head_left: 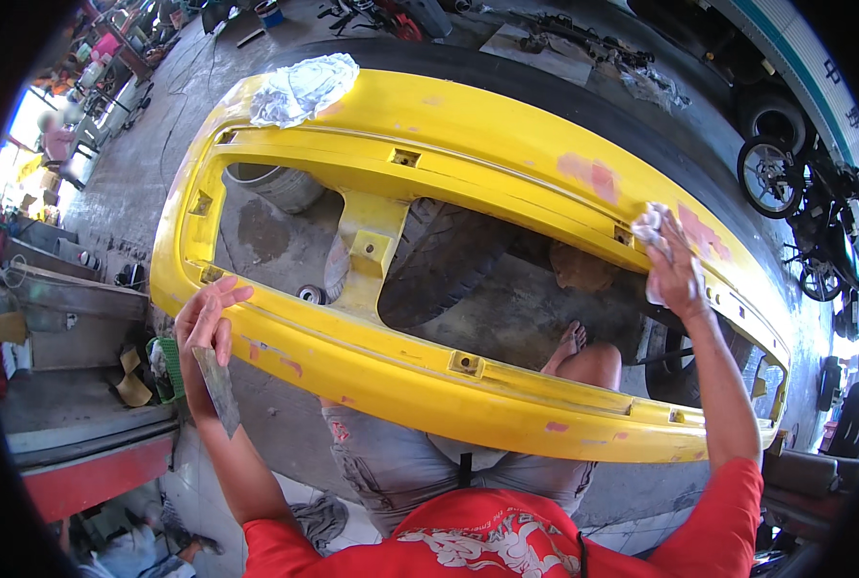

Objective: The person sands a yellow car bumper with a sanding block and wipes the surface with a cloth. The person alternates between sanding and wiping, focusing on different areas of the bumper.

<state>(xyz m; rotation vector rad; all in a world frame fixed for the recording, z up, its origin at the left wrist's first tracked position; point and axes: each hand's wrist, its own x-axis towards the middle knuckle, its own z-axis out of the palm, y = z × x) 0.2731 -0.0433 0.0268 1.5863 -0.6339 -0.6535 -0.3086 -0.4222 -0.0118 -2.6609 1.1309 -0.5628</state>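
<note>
Across the person's lap and out in front of both hands lies a large yellow bumper [506,425], patched with pink. On its far bar toward the right end, the right hand [678,270] grasps a bunched pale cloth [649,227] against the surface, just beside a pink patch [704,234]. At the near left corner, the left hand [208,323] grips a thin grey sheet [219,393] that hangs below the fingers; whether the fingertips touch the bumper cannot be told. A crumpled white cloth [306,89] rests on the far left corner, well apart from both hands.
</note>
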